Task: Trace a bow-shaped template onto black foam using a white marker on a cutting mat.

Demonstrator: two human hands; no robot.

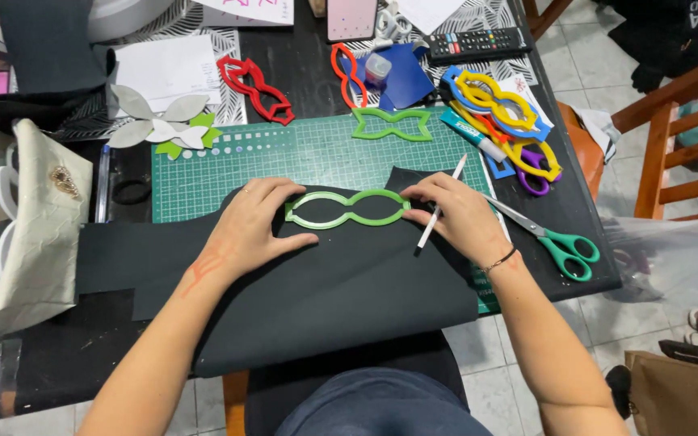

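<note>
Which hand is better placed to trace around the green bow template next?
Right, probably. The right hand already holds the white pencil at the end of the green bow template, while the left hand lies flat, pinning the template on the black sheet.

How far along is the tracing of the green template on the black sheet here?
Done: the green template lies on the black sheet. In hand: the left hand pins it while the right hand holds a white pencil beside it. Left: no traced line shows, and the scissors lie unused.
</note>
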